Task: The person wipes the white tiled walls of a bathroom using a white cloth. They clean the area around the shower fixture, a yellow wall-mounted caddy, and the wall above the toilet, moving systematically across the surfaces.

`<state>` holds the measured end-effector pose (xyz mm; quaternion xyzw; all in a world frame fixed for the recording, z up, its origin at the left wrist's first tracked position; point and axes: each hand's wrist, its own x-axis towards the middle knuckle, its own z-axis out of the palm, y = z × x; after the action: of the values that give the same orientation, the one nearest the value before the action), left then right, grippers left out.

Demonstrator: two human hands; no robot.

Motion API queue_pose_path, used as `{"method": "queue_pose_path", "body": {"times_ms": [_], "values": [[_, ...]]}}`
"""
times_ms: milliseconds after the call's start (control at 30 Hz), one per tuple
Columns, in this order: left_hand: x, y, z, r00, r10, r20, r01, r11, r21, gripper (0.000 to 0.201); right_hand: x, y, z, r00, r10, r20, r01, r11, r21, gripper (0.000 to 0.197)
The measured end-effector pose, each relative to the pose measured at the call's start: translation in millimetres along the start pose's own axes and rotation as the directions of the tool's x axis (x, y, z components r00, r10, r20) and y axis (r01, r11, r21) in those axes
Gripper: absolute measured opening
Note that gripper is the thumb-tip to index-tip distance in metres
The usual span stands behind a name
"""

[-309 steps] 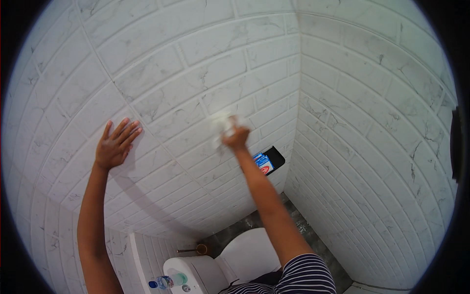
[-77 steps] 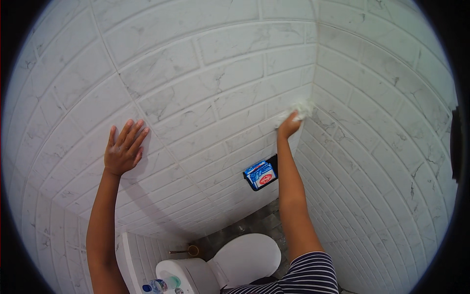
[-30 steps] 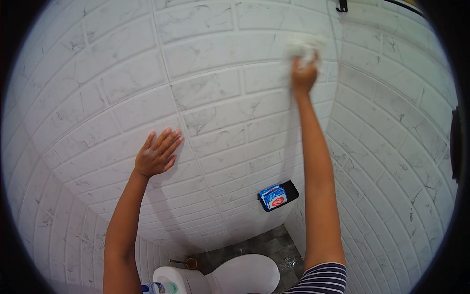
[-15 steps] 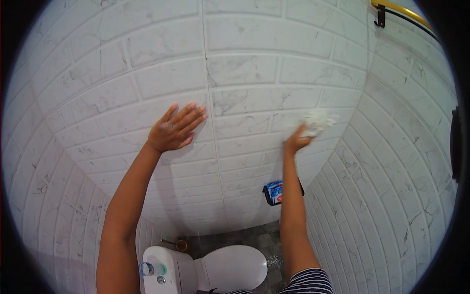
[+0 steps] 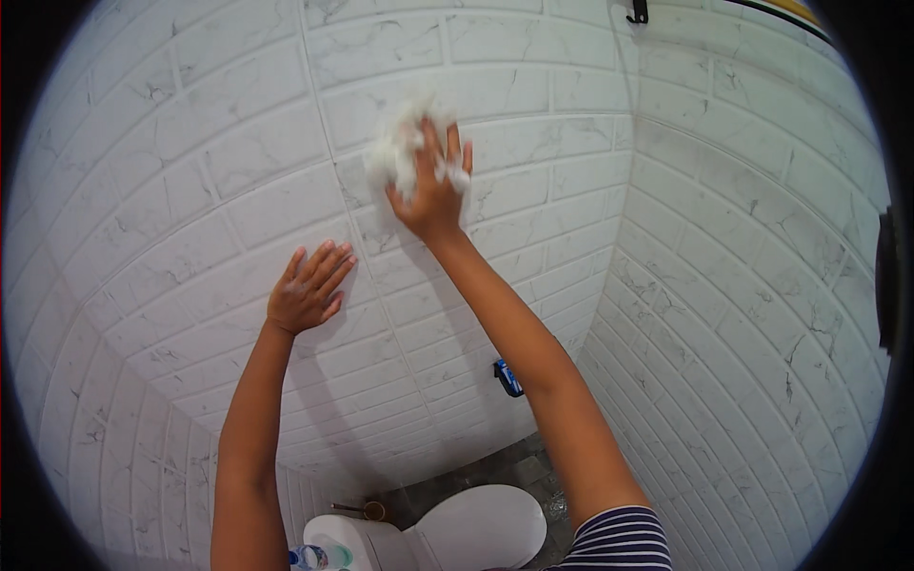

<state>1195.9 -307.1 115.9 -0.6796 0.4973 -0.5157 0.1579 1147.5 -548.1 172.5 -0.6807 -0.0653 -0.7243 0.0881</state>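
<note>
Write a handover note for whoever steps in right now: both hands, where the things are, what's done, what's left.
Right hand: pressing a white wad of cloth flat against the white tiled wall, high up.
Left hand: open, palm braced on the same wall, lower down, holding nothing.
Below: toilet; blue item at the wall corner, mostly hidden by the right arm.
Done: cannot tell which tiles are wiped; no marks show.
Left: likely the rest of the wall.

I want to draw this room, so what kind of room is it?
Most likely a bathroom. A white toilet stands below, the walls are covered in white marbled tiles, and the right hand presses a white cloth against them, the left hand flat alongside.
</note>
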Motion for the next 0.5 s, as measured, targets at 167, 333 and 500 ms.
{"method": "queue_pose_path", "body": {"times_ms": [167,333,500], "values": [[-1.5,0.7,7.3,1.0,-0.009,-0.026,0.008,0.998,-0.055,0.058,22.3,-40.7,27.8,0.922,-0.363,0.137,0.364,0.931,0.019,0.042],[-4.0,-1.1,2.2,1.0,0.019,-0.014,-0.019,1.0,-0.019,0.057,11.0,25.4,-1.9,0.668,-0.727,0.156,0.684,0.683,0.257,0.034],[-1.9,-2.4,-1.4,1.0,0.021,-0.018,-0.02,1.0,0.023,0.056,11.5,190.2,-53.7,0.998,0.043,-0.045,-0.05,0.984,-0.173,0.06]]}}
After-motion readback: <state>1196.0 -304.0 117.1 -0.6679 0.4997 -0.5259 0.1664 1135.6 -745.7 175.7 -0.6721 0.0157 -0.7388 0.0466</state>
